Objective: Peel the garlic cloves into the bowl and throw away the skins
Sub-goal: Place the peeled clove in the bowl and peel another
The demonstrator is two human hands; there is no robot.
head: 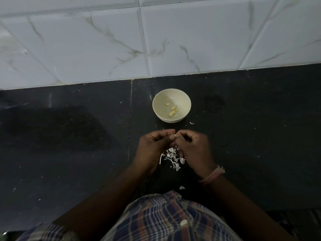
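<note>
Papery skins (172, 158) lie beneath both hands (173, 141) pinching one garlic clove (174, 135).

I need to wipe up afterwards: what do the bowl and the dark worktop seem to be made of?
Bowl: cream, matte and evenly coloured, probably plastic or melamine, possibly glazed ceramic. Worktop: black polished stone by its look, perhaps granite, given the faint sheen and the straight seam between slabs.

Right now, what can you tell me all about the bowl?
The bowl is small, round and cream-white, looks like plastic or ceramic. It stands upright on the dark counter, near the tiled wall, just beyond the hands. Neither hand touches it. Inside lie a few peeled yellowish cloves. A skin scrap lies beside it.
</note>
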